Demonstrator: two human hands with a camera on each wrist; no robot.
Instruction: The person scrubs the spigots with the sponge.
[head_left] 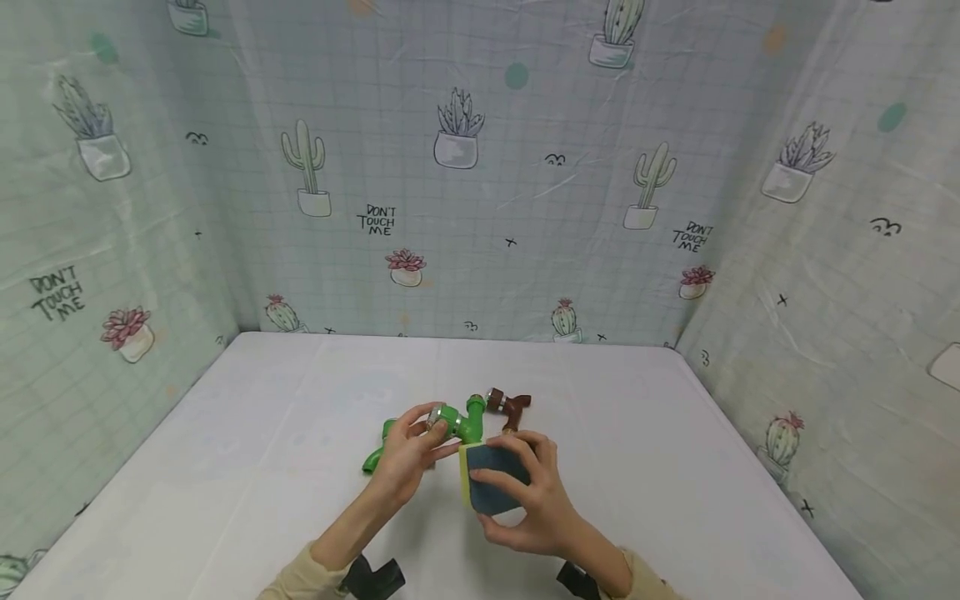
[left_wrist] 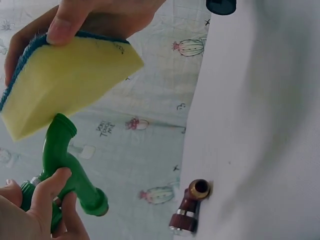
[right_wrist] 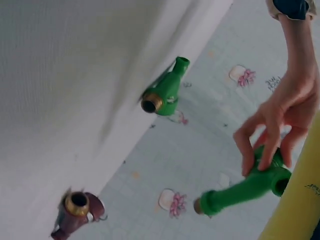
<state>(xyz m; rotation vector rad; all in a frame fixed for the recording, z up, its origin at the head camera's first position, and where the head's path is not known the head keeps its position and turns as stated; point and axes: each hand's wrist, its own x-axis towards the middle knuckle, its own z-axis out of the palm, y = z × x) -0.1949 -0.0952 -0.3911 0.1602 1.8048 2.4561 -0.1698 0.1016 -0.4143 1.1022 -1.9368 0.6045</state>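
Observation:
My left hand (head_left: 403,457) grips a green faucet (head_left: 471,427) by its knob end, thumb and fingers around it. In the left wrist view the faucet (left_wrist: 75,175) is raised off the table with its curved spout pointing up at the sponge. My right hand (head_left: 538,500) holds that sponge (head_left: 486,461) by its edges. The sponge (left_wrist: 80,80) is yellow on one side and dark blue on the scouring side. Spout and sponge are very close; whether they touch I cannot tell. Fingers hide part of the faucet's knob.
Behind my left hand, a second green faucet (head_left: 372,461) lies on the white table (head_left: 300,400). A brown faucet (head_left: 514,410) lies farther back, beyond the sponge. Patterned cloth (head_left: 465,208) with cactus drawings encloses the table at the back and sides.

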